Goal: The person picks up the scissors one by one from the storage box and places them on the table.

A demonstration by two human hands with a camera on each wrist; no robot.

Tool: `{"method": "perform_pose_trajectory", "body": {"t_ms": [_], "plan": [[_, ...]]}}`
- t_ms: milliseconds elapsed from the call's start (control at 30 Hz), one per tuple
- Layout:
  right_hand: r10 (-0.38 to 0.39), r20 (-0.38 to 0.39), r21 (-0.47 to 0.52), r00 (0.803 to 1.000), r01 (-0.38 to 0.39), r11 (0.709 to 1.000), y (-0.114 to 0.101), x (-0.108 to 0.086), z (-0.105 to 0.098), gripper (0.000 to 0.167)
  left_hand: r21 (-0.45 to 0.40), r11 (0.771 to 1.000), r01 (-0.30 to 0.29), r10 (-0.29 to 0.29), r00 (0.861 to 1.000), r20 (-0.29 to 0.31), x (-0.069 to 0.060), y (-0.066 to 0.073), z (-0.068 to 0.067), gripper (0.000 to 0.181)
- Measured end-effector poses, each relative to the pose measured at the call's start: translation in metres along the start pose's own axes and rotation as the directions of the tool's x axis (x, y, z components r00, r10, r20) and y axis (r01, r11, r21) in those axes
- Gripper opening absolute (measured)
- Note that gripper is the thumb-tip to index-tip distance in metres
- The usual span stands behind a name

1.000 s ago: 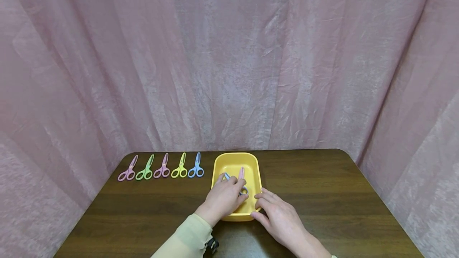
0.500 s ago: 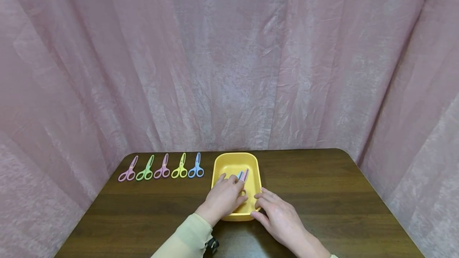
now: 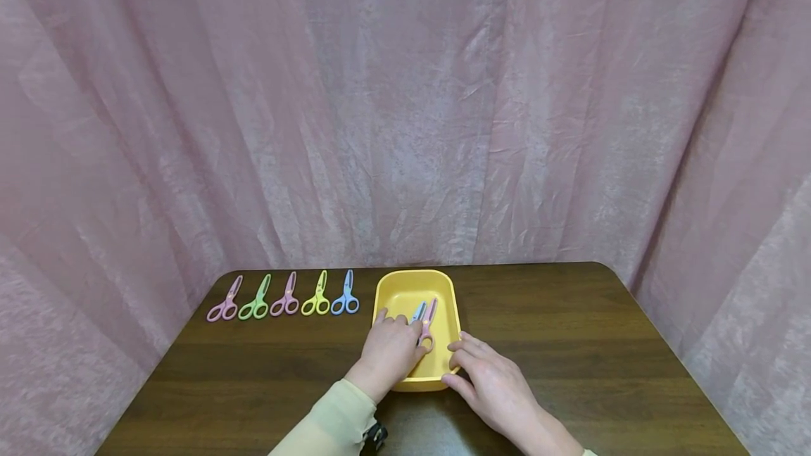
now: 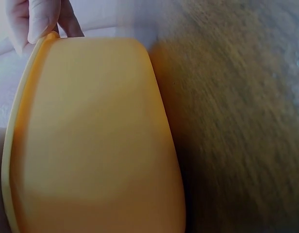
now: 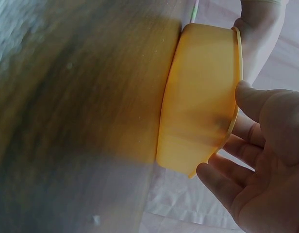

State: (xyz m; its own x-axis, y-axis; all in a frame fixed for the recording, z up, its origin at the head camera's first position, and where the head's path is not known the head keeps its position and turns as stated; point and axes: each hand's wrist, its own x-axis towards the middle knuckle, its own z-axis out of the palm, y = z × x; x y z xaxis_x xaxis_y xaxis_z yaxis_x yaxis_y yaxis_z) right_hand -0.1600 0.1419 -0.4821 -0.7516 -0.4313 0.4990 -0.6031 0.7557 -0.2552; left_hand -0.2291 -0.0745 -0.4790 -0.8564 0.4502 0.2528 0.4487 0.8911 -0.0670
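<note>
My left hand (image 3: 391,350) reaches into the yellow tray (image 3: 451,294) from its left front. Its fingertips are out of sight behind the hand, against a pair of blue scissors (image 3: 418,311) whose blades alone show. Pink scissors (image 3: 429,319) lie just right of these, tilted a little, one handle loop near my left thumb. My right hand (image 3: 497,378) grips the tray at its right front corner; the right wrist view has the thumb (image 5: 251,97) at the rim and fingers bent over it.
Left of the tray a slanted row of scissors lies on the dark wooden table (image 3: 570,343): pink scissors (image 3: 224,300), green scissors (image 3: 256,298), purple scissors (image 3: 286,295), yellow scissors (image 3: 316,295) and blue scissors (image 3: 346,294). A pink curtain (image 3: 405,125) hangs around the table.
Inside the tray the blue scissors have swung from a leftward tilt to lie beside the pink pair, which now leans right. My left hand has shifted slightly left; my right hand stays put.
</note>
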Motion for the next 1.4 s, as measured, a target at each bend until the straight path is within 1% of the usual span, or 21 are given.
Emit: {"method": "perform_pose_trajectory", "body": {"t_ms": [133,267,400,500,600,733,800,833,933,1267,1400], "plan": [[0.007,0.006,0.002,1.000,-0.007,1.000,-0.001,0.000,0.000,0.020,-0.002,1.000,-0.009,0.009,1.000,-0.024,-0.001,-0.001,0.000,0.029],[0.013,0.010,0.008,1.000,-0.013,1.000,-0.002,0.001,-0.001,0.020,0.000,1.000,-0.031,0.031,0.997,-0.074,-0.002,-0.002,0.000,0.028],[0.011,0.007,0.014,1.000,-0.011,1.000,-0.002,0.001,-0.001,0.020,0.013,0.998,-0.062,0.063,0.988,-0.142,-0.003,-0.005,-0.002,0.029],[0.003,0.003,0.013,1.000,-0.003,1.000,-0.002,0.001,-0.001,0.020,0.013,0.997,-0.072,0.073,0.979,-0.188,-0.005,-0.009,-0.003,0.030],[-0.001,-0.003,0.010,1.000,0.001,1.000,-0.002,0.001,-0.002,0.020,0.008,0.997,-0.077,0.076,0.967,-0.244,-0.007,-0.013,-0.005,0.032],[-0.004,-0.010,0.005,1.000,0.004,1.000,-0.001,0.000,-0.001,0.020,-0.019,0.995,-0.096,0.084,0.938,-0.337,-0.012,-0.018,-0.006,0.032],[-0.007,-0.013,0.003,1.000,0.007,1.000,-0.001,0.000,-0.001,0.020,-0.043,0.993,-0.108,0.084,0.924,-0.372,-0.015,-0.021,-0.007,0.036],[-0.009,-0.014,0.002,1.000,0.009,1.000,-0.001,0.000,-0.001,0.020,-0.055,0.992,-0.111,0.081,0.920,-0.383,-0.016,-0.023,-0.008,0.037],[-0.011,-0.017,-0.002,1.000,0.011,1.000,0.000,-0.001,-0.001,0.020,-0.079,0.991,-0.108,0.068,0.915,-0.397,-0.020,-0.027,-0.012,0.041],[0.001,-0.004,-0.005,1.000,-0.001,1.000,-0.001,0.000,0.000,0.020,-0.068,0.996,-0.058,0.024,0.909,-0.417,-0.039,-0.045,-0.026,0.047],[0.007,-0.001,-0.001,1.000,-0.007,1.000,-0.001,0.000,0.000,0.020,-0.068,0.997,-0.047,0.013,0.900,-0.436,-0.047,-0.055,-0.028,0.047]]}}
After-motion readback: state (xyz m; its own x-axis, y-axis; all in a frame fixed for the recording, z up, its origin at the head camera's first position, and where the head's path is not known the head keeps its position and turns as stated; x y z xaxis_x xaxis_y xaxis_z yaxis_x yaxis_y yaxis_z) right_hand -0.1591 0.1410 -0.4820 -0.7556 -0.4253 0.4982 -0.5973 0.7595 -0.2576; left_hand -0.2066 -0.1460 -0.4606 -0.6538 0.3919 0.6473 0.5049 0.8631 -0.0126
